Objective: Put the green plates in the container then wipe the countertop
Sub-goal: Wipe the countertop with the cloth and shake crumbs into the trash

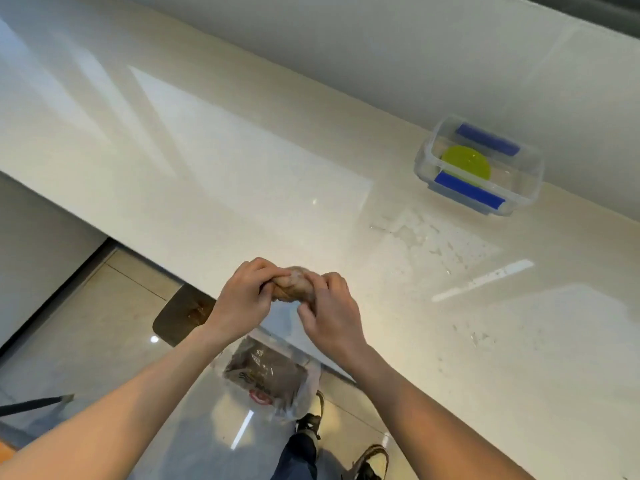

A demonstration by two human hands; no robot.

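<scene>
Fingers of both hands twist brown cloth

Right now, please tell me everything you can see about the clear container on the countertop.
The clear container is a transparent plastic box with rounded corners and no lid on it. Two blue clip flaps lie along its long sides. It stands upright on the countertop, close to the back wall. A green plate lies flat inside. Neither hand touches it.
</scene>
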